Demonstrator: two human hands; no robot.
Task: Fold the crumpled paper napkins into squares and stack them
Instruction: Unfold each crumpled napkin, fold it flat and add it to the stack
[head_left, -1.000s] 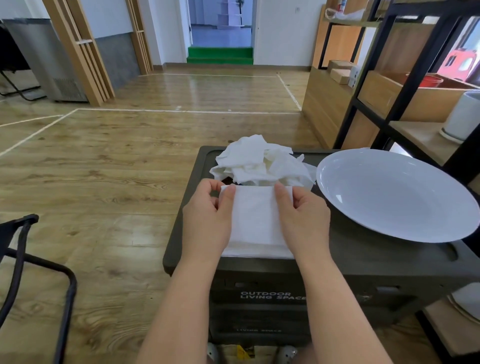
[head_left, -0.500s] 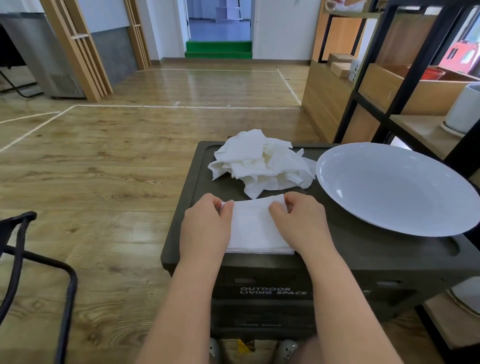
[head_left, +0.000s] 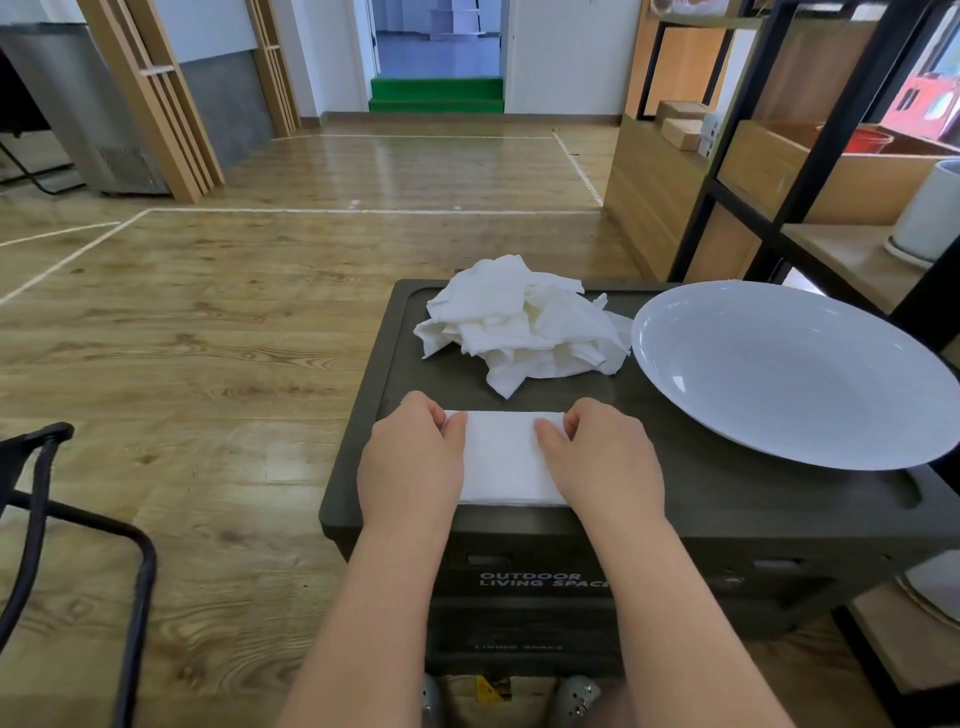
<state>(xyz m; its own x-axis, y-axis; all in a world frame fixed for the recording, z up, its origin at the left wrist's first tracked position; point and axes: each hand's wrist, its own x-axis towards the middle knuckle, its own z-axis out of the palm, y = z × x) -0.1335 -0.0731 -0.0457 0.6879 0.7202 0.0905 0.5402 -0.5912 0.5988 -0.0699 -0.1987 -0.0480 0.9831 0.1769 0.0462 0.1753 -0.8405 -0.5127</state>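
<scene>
Napkin (head_left: 503, 457): flat on table (head_left: 727, 499), near side of pile (head_left: 519, 322); left hand (head_left: 410, 462) and right hand (head_left: 605, 460) fingers pinch its far corners. Risk: uneven pull skews fold; layers slip

You have one white folded napkin (head_left: 501, 457) lying flat at the near edge of the dark box lid (head_left: 727, 499). It looks like a neat rectangle. Behind it, a little apart, sits a messy pile of crumpled napkins (head_left: 524, 325), white and bunched up, just beside the plate (head_left: 795, 374).
</scene>
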